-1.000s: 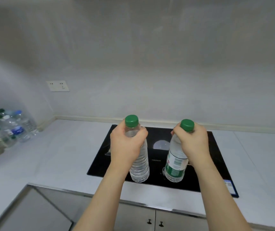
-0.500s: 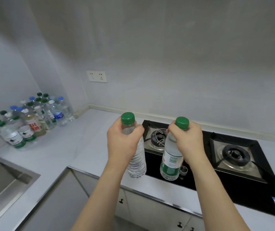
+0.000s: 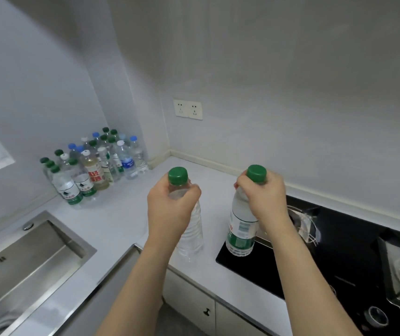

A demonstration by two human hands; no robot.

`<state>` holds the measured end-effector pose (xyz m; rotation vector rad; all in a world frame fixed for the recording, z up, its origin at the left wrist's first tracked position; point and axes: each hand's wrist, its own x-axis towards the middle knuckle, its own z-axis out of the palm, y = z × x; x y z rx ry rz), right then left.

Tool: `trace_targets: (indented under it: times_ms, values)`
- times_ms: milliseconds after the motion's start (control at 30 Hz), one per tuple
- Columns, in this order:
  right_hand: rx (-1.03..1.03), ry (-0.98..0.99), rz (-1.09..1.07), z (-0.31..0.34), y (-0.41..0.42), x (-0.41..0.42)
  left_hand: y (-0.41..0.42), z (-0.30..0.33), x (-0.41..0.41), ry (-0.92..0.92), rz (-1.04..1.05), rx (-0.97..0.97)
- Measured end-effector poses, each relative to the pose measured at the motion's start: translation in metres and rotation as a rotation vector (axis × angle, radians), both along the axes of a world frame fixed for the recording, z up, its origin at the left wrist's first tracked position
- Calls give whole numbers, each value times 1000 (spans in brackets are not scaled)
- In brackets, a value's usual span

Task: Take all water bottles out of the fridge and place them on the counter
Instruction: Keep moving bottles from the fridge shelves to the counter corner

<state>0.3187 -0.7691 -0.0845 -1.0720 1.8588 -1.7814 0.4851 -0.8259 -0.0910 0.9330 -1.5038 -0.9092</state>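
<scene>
My left hand (image 3: 169, 209) grips a clear, unlabelled water bottle (image 3: 192, 236) with a green cap by its neck, held upright above the white counter (image 3: 121, 219). My right hand (image 3: 264, 197) grips a second green-capped bottle with a green and white label (image 3: 241, 229), upright over the near left corner of the black stove. A cluster of several water bottles (image 3: 92, 170) with green, blue and white caps stands on the counter in the far left corner against the wall. The fridge is out of view.
A steel sink (image 3: 24, 260) is sunk into the counter at the lower left. The black gas stove (image 3: 334, 253) with burners fills the right side. A double wall socket (image 3: 188, 109) sits above the counter. White cabinet doors (image 3: 194, 301) lie below the counter's edge.
The view has swung left, bringing the sink and bottle cluster further into view. Both hands still hold their bottles and now hang over the counter's corner rather than the stove's middle.
</scene>
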Motion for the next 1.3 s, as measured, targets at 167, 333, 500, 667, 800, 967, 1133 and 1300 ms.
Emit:
trace_targets:
  times_ms: [167, 333, 500, 667, 800, 967, 1133, 1300]
  values:
    - [8, -20, 42, 0, -54, -6, -49, 2, 0, -23, 23, -1]
    - [23, -42, 77, -1, -100, -24, -92, 2, -16, -71, 51, 11]
    - [41, -39, 81, -5, -137, -39, -125, 1, -34, -76, 68, 45]
    - [81, -53, 102, -14, -159, -44, -145, -4, -38, -98, 70, 50]
    - [106, -60, 109, -19, -176, -46, -161, -9, -39, -123, 83, 67]
    - [115, -60, 115, -24, -198, -41, -180, -14, -34, -117, 90, 87]
    - [139, -41, 161, -28, -226, -27, -208, -17, -20, -129, 77, 87]
    - [119, -53, 181, -30, -268, -1, -248, -18, 7, -120, 63, 93]
